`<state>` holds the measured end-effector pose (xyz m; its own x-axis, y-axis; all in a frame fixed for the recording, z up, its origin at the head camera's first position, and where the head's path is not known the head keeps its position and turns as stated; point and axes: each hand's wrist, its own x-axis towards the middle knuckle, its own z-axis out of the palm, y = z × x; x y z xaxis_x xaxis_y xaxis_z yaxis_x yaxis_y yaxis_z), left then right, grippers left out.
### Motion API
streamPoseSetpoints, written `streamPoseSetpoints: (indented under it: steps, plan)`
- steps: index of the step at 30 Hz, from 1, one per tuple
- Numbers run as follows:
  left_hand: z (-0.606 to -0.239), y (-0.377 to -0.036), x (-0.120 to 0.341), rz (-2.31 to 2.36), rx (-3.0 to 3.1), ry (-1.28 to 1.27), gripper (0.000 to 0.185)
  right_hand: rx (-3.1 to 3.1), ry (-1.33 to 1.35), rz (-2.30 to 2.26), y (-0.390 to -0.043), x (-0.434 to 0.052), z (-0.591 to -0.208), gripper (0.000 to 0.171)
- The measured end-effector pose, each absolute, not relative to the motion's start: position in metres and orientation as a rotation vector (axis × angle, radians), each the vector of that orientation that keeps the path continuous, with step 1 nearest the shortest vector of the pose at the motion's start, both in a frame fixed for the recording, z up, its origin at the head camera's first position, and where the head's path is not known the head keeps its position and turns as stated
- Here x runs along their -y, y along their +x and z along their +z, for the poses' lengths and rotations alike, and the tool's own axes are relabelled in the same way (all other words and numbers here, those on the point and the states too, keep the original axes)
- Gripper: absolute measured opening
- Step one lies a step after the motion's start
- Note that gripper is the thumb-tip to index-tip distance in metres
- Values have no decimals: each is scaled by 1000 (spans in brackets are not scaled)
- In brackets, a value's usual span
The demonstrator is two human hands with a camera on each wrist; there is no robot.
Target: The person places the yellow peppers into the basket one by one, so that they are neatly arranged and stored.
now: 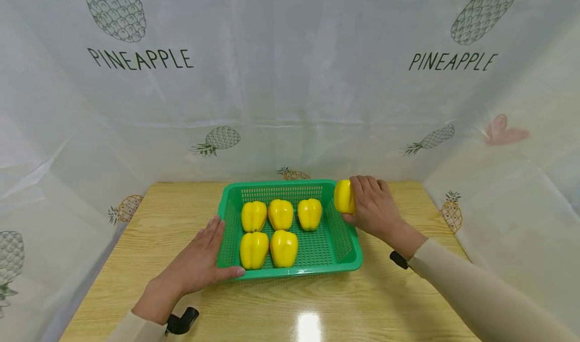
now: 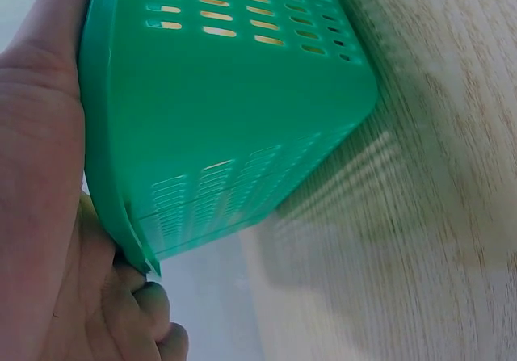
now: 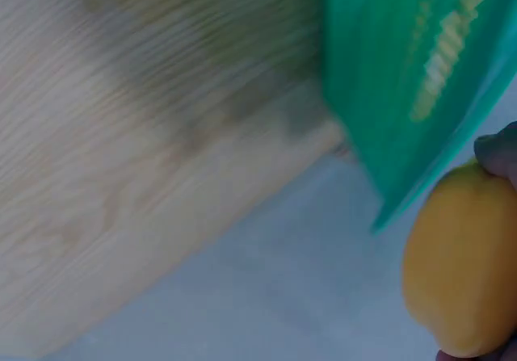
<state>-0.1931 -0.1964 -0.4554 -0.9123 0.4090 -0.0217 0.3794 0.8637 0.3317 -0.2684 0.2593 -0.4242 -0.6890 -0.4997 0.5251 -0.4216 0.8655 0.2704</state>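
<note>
The right hand (image 1: 373, 206) grips a yellow pepper (image 1: 344, 196), fingers (image 1: 368, 187) curled over its top, and holds it above the green basket's (image 1: 290, 273) far right corner, at about 2 o'clock from the basket's middle. The pepper stands roughly upright, long axis vertical, just outside and above the rim; the right wrist view shows it (image 3: 462, 264) close beside the basket wall (image 3: 380, 78) without clear contact.

Five more peppers sit inside: three in the far row (image 1: 281, 214) and two in the near row (image 1: 268, 249). The open spot is the near right part of the basket floor (image 1: 319, 249), at about 7 o'clock from the held pepper, and the right hand is much the nearer to it.

The left hand (image 1: 199, 264) lies open against the basket's near left corner at 8 o'clock, fingers straight along the side wall and thumb along the front rim. The left wrist view shows the palm (image 2: 40, 159) pressed against the rim (image 2: 101, 175). The basket rests on a wooden counter (image 1: 317, 312).
</note>
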Motion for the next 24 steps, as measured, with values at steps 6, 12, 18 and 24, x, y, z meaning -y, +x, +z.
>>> streamPoseSetpoints:
  steps: [6, 12, 18, 24]
  plan:
    - [-456, -193, 196, 486, -2957, 633, 133, 2479, 763, -163, -254, -227, -430, 101]
    - [-455, -193, 196, 501, -2947, 626, 132, 2536, 838, -188, -247, -208, -442, 96]
    - [-456, -193, 195, 507, -2947, 621, 133, 2625, 908, -151, -245, -201, -450, 95]
    - [-456, -193, 195, 503, -2943, 620, 133, 2672, 952, -158, -243, -197, -453, 96]
